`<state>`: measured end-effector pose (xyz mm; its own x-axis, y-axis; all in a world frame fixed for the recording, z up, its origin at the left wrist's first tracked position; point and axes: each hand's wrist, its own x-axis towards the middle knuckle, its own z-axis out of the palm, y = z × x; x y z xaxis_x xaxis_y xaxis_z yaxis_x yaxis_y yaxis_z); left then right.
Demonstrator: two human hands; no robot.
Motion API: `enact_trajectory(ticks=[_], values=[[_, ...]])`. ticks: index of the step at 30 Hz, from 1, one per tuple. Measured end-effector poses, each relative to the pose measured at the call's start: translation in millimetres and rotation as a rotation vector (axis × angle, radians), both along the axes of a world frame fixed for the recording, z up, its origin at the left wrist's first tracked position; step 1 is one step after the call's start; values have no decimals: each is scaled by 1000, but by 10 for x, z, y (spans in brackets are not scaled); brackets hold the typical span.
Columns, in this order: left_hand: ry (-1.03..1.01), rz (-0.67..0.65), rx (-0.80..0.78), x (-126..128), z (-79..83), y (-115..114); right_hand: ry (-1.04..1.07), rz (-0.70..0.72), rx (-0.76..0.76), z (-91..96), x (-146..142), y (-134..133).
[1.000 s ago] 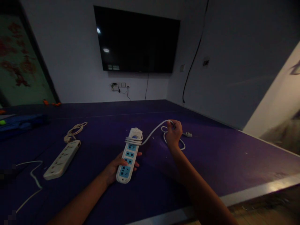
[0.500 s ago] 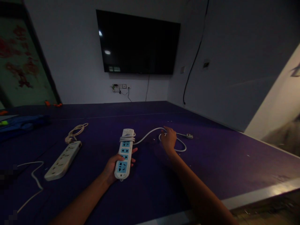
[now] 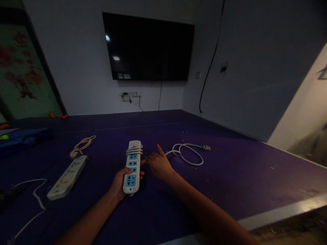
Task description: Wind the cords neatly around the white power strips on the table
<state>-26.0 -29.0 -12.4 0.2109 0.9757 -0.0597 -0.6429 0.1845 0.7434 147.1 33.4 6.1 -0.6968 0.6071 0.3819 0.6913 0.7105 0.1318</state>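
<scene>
A white power strip with blue socket faces (image 3: pixel 131 180) is gripped in my left hand (image 3: pixel 119 182), thumb across its front and fingertips showing at its right edge. Several turns of its white cord (image 3: pixel 134 150) wrap around the far end of the strip. Just right of the strip is my right hand (image 3: pixel 160 165), fingers stretched toward it and thumb raised apart. Part of the cord is hidden behind this hand. Beyond it the cord lies in loose loops on the purple surface, ending in a white plug (image 3: pixel 206 147).
Another white power strip (image 3: pixel 67 177) lies on the left, its bundled cord (image 3: pixel 83 145) behind it. A thin white cable (image 3: pixel 38 194) and blue cloth (image 3: pixel 28 137) are farther left. A television (image 3: pixel 150 47) hangs on the wall. The purple surface's pale edge (image 3: pixel 276 212) runs at front right.
My right hand has moved left from the loose cord toward the strip, its thumb now raised. The raised cord stretch beside the strip no longer shows. My left hand still holds the strip.
</scene>
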Motion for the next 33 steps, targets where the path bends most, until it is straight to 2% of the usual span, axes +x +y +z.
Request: enact_trajectory(ticks=[4,9,11,15,19,23,26,29,31,33], values=[[15,-47,18,-17,28,-13,-1,-43,-57,-36,-110,-43],[-35,-268,38,-110,-64,27,17,-160,-189,-7,-121,-69],[-79,-303,36,-113,-72,31,41,-245,-220,1,-105,-68],[-160,-227,31,-73,-17,1,109,-304,-214,5,-80,-52],[-205,-177,5,-101,0,0,69,-316,-207,42,-62,-56],[-148,-118,-20,-167,-53,46,134,-351,-130,87,-22,-74],[-93,-64,24,-173,-102,78,217,-380,-76,92,13,-74],[-61,-110,85,-160,-130,94,315,-431,-39,78,31,-67],[-47,-170,84,-154,-120,89,387,-463,-30,67,34,-63],[-49,-172,65,-150,-87,73,471,-484,-24,55,36,-57]])
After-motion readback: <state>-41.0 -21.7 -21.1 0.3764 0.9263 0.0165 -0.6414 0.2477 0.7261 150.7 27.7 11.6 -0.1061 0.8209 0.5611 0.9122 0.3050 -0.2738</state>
